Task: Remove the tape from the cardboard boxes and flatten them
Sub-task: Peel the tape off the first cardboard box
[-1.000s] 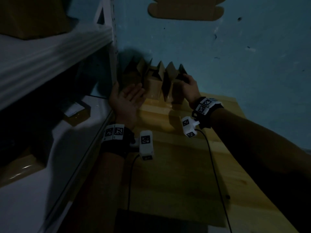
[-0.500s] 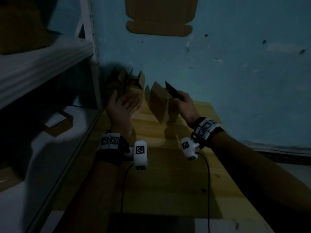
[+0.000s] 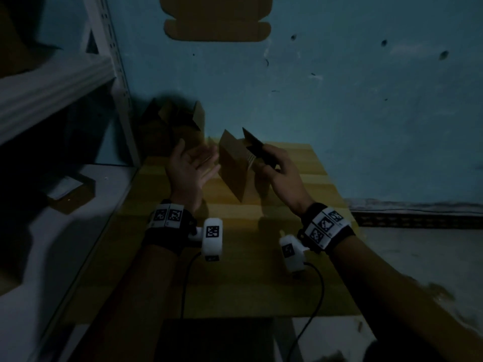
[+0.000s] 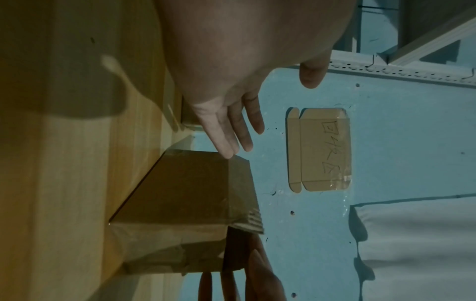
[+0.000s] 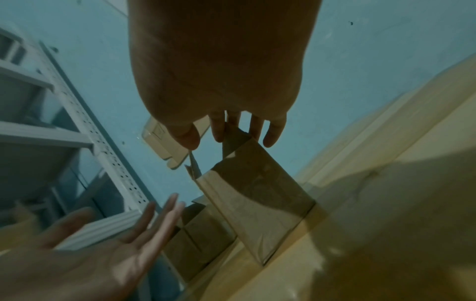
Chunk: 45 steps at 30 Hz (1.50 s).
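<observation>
The box [image 5: 257,203] is brown cardboard with shiny clear tape [image 4: 165,258] stuck on it. The surface [image 3: 235,283] is smooth, light wood. The wall [image 3: 339,100] is blue paint, dull and a bit chipped. The shelf [image 5: 108,154] is white metal with small holes.

Dim storeroom or packing corner, not lived-in room; bare blue-painted wall [image 3: 339,87] across upper frame, chipped and pitted; white perforated-post metal shelving [image 3: 115,74] at left edge, brown cartons on its shelves; light wooden worktable [image 3: 261,270] at centre bottom, pushed against wall; opened cardboard boxes [image 3: 172,126] clustered at table's far left corner; flattened cardboard sheet [image 3: 217,19] stuck to wall at top centre, handwritten marks on it.
</observation>
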Tool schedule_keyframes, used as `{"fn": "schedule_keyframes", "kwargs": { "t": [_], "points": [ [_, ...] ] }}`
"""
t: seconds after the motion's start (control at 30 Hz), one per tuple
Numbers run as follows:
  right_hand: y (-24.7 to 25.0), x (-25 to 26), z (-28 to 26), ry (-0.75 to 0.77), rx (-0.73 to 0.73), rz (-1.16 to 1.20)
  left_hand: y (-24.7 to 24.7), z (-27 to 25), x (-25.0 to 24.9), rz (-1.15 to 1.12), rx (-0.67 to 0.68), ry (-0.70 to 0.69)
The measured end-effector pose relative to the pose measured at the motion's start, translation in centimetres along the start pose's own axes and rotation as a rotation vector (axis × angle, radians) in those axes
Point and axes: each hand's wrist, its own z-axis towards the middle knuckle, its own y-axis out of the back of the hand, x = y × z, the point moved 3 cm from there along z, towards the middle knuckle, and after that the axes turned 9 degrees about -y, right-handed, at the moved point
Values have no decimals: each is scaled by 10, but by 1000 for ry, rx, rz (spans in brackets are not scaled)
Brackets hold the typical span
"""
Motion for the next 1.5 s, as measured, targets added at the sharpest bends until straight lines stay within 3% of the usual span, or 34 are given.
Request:
{"fn": "schedule_keyframes", "kwargs": {
  "t": [0.37, 0.77, 1.5],
  "points": [
    [-22, -25, -7, 92, -13, 39, 6, 12, 8, 197, 22, 2],
    [-6, -25, -4, 144, 39, 15, -3, 18, 22, 270, 43, -15],
    [7, -53, -5, -244, 83, 449, 19, 20, 13, 421, 50, 28]
  ]
}}
